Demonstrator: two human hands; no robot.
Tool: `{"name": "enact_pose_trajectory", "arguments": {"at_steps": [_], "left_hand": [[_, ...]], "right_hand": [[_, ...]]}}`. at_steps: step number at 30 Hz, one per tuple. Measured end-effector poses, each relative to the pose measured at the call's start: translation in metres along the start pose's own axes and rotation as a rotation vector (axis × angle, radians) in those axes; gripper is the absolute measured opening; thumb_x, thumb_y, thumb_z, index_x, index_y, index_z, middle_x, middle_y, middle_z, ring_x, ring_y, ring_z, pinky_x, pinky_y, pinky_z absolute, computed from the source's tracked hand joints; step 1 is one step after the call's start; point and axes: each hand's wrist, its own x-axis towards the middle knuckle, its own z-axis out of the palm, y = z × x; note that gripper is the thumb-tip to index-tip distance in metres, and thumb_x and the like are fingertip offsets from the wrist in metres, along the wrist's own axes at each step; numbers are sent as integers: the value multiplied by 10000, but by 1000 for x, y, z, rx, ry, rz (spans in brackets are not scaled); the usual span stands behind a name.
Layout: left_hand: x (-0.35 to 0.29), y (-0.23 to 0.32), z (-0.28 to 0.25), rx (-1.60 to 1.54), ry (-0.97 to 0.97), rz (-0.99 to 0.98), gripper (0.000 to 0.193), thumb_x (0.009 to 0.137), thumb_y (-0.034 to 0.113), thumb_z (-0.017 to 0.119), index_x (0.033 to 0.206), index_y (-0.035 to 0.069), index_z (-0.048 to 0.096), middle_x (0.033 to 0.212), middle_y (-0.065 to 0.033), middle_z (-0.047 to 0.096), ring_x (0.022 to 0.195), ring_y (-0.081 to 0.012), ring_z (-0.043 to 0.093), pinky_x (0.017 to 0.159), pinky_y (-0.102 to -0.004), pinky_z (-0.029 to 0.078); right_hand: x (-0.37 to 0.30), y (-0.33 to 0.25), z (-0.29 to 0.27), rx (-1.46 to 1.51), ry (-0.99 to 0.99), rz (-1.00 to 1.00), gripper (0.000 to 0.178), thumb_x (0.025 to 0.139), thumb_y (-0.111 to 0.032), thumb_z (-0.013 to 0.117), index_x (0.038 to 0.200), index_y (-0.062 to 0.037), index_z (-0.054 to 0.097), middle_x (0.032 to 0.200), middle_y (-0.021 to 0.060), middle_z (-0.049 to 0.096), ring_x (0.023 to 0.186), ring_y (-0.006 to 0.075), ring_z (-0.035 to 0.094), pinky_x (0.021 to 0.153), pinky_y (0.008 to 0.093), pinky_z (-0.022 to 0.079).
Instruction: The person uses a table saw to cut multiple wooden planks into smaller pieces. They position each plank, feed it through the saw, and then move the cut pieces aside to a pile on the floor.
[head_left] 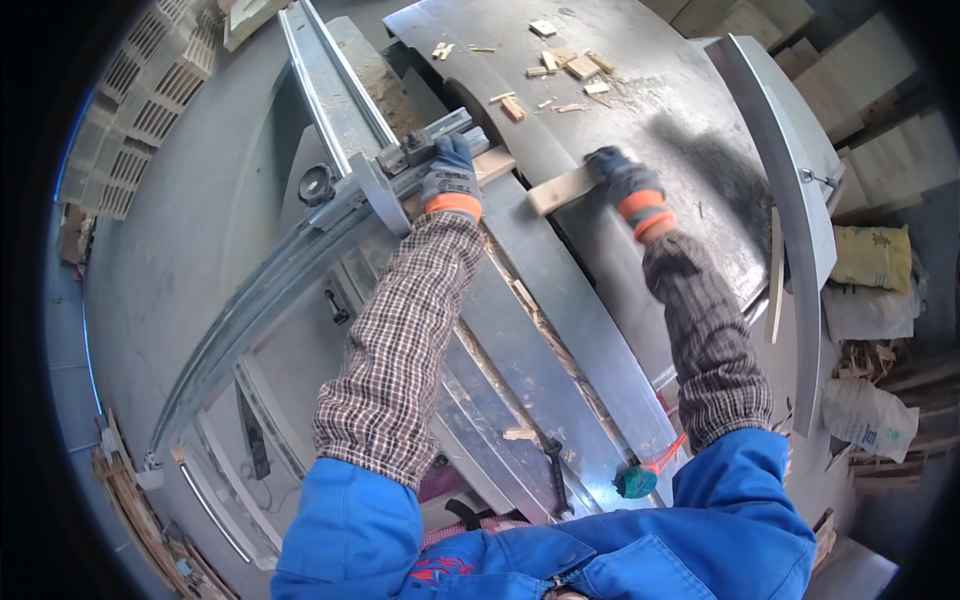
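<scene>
My left hand (452, 176), in a grey glove with an orange cuff, is closed at the metal fence (372, 196) of a table saw. A short light wooden piece (494, 164) sticks out from its right side, lying against the fence. My right hand (624, 180), gloved alike and blurred by motion, grips the end of another short wooden block (560, 191) over the saw table (600, 330). The block points left, toward the slot beside the sliding part. My fingers partly hide both wooden pieces.
Wood offcuts (582, 67) and sawdust lie on the far table. A curved grey panel (775, 170) stands at the right. Near me are a wrench (556, 475) and a green-and-red tool (636, 481). Sacks (870, 257) and boards are on the right, pallets (150, 110) at far left.
</scene>
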Motion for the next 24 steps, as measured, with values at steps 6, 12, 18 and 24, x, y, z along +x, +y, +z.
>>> {"name": "enact_pose_trajectory", "arguments": {"at_steps": [6,12,18,24], "left_hand": [[-8,-4,-27,-59,-41,0,844,822,404,686,1433,-24,290,1441,-123,358,1352,-275,314,1097,-286,320],[-2,-11,-1,-42,36,-44,914,801,422,717,1440,-24,239,1413,-143,377,1344,-228,345,1064,-260,362],[-15,-4,-25,-234,-97,-87,897,841,457,662,1474,11,210,1460,-113,334,1378,-247,297,1092,-276,324],[0,-20,13,101,-92,86,720,813,241,692,1431,178,328,1498,-151,296,1248,-321,499,991,-383,462]], "right_hand": [[-53,-118,45,210,641,-103,514,769,-27,652,1261,-133,552,1352,114,519,1043,326,611,884,359,521],[-81,-167,54,979,567,490,284,825,-234,692,1015,-35,624,954,163,659,800,236,652,730,359,518],[-42,-151,19,846,28,627,661,825,-593,562,1144,-25,672,981,203,706,945,326,679,852,385,504],[-18,-203,35,896,91,568,631,830,-570,560,1099,-13,682,1097,231,667,1060,377,630,898,408,485]]}}
